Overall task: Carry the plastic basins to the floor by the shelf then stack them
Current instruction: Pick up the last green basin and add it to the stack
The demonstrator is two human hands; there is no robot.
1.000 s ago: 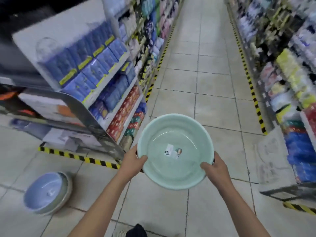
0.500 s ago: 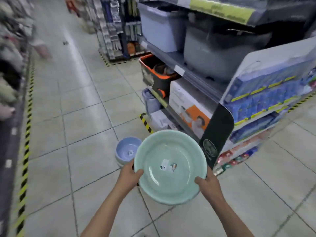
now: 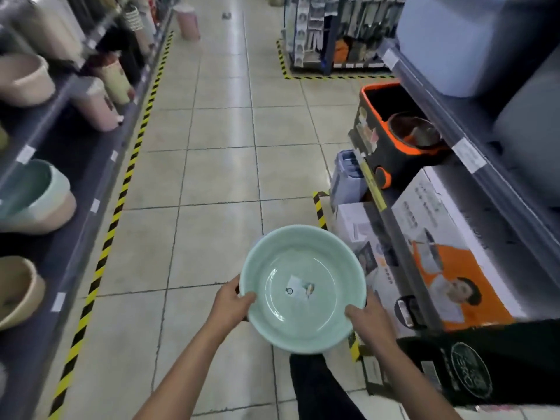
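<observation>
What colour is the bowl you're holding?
Pale mint green basin, with a small sticker inside; the head view shows it.

The basin [image 3: 303,322] before you is pale mint green, with a small white sticker [image 3: 298,290] at its centre. The floor [image 3: 218,165] is cream tile crossed by dark grout lines and edged with yellow-and-black striped tape [image 3: 121,192]. On your right, the mop bucket [image 3: 378,147] is black with orange trim, and the box [image 3: 448,262] is white and orange. The far bin [image 3: 189,21] is pink.
</observation>
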